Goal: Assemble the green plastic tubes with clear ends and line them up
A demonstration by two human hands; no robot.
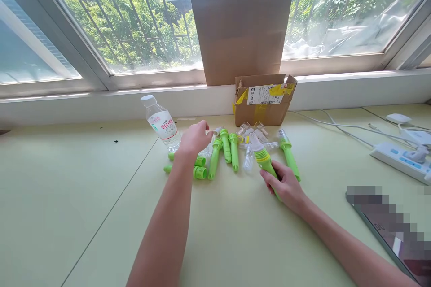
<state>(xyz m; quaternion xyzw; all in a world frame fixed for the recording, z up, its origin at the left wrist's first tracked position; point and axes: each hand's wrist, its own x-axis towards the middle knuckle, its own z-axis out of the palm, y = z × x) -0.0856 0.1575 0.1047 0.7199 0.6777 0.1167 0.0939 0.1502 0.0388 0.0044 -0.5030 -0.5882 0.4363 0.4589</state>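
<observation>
My right hand (286,184) is wrapped round a green plastic tube (266,161), held tilted. The tube has a yellow ring near its top and a whitish translucent tip. My left hand (197,136) is over the left part of the pile, near some clear plastic pieces (206,149). Its visible fingers are bent and somewhat apart, with nothing seen between them. Several threaded green tubes (215,159) lie between my hands, and two more green tubes (200,172) are partly behind my left forearm. Another green tube with a clear cap (290,157) lies beyond my right hand.
A water bottle (163,125) stands left of my left hand. Behind the pile is an open cardboard box (262,107). Clear ribbed caps (248,159) are scattered before it. At right are a power strip (400,161), white cables and a phone-like device (380,228).
</observation>
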